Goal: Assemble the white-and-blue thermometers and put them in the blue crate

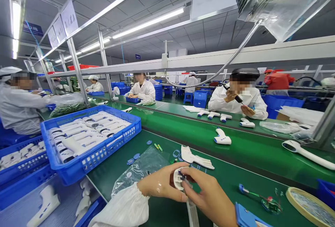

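No legible txt, hanging sheets (68,18) w/ blurry chars, blue sign (32,29) ditto

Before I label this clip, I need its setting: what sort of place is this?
Probably a factory assembly line: a green conveyor belt carries white handheld devices, a blue crate holds many more, and people in white coats sit along the benches.

the left sleeve (123,207) is white and wrinkled (its cuff (142,195) softly gathered); both hands (163,184) are bare.
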